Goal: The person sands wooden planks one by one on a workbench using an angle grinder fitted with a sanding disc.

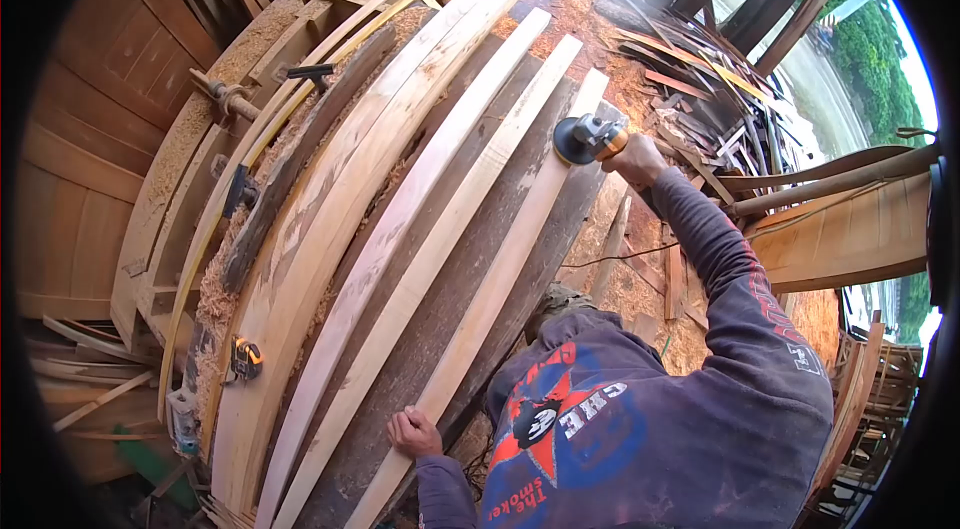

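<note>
My right hand [637, 161] is wrapped round the yellow and black body of a disc sander [606, 137]. The sander's round dark pad sits on the far part of a long pale wooden strip [510, 244]. Toward the near end of that same strip, my left hand [415, 432] is closed over its edge, with the fingers curled on top. Two more pale strips, a middle one [440, 244] and a pinkish one [390, 229], lie alongside to the left. Beneath them is a dark, worn workbench [440, 369].
A thick pale beam [335, 229] lies left of the strips, bearing a yellow and black tape measure [245, 359]. Clamps [240, 191] and curved boards [185, 209] stand farther left. Scrap wood [700, 89] and shavings cover the ground at right. A cord [620, 257] trails behind my right arm.
</note>
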Demonstrator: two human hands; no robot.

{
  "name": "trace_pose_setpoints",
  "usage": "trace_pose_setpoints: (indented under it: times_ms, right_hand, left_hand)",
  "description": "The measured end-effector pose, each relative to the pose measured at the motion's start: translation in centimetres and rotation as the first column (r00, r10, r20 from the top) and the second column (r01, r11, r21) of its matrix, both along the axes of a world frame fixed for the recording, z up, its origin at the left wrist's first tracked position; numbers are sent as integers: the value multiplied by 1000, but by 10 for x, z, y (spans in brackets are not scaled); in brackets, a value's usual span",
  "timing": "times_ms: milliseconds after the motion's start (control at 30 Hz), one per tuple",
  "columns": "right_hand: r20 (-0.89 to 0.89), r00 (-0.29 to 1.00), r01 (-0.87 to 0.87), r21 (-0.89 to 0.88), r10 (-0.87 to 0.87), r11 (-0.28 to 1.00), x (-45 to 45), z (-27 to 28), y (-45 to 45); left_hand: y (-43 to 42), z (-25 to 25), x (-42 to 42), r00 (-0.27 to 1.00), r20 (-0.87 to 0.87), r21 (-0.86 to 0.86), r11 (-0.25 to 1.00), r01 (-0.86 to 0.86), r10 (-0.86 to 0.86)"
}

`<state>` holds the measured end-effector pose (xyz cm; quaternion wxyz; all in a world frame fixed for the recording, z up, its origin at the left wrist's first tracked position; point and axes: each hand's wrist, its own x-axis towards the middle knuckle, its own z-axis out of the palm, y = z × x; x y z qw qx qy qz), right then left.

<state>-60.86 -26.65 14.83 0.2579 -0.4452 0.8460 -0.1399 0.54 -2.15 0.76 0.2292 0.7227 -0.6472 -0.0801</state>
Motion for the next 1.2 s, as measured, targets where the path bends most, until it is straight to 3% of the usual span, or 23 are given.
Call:
trace_pose_setpoints:
  times_ms: [167,333,433,500,767,867,967,1033,1100,1133,1200]
  right_hand:
    - [-98,989,117,40,-113,992,-54,4,-36]
    - [-171,980,94,-54,-102,994,-109,-17,-68]
    - [-60,988,140,-40,-142,989,-123,-14,-90]
    - [-122,967,235,75,-225,969,-118,10,-99]
    - [-4,976,219,0,-219,976,-160,-30,-98]
    - [59,996,76,-64,-73,995,-121,-22,-67]
    - [167,978,120,24,-122,992,-40,7,-30]
    - [189,981,35,24,-39,999,-6,11,-6]
    - [99,995,-7,59,1,998,16,-4,14]
    - [199,979,-37,-14,39,999,37,5,22]
    - [210,971,-111,-31,115,993,64,6,43]
  left_hand:
    - [3,-6,3,1000,-10,34,999,-3,3]
    - [3,-4,1,1000,9,78,997,-10,10]
    - [4,-8,3,1000,14,66,998,-6,5]
    - [4,-8,4,1000,13,54,999,0,-1]
    - [-2,2,-5,999,-34,1,1000,20,-20]
    - [2,-6,1,999,24,8,1000,20,-21]
    - [3,-6,1,1000,6,16,1000,17,-17]
    - [4,-7,1,1000,-1,4,1000,16,-16]
    - [2,-7,2,1000,-10,-1,1000,4,-4]
    - [2,-8,3,1000,-6,-13,1000,14,-14]
    - [4,-11,3,1000,-7,-24,1000,11,-11]
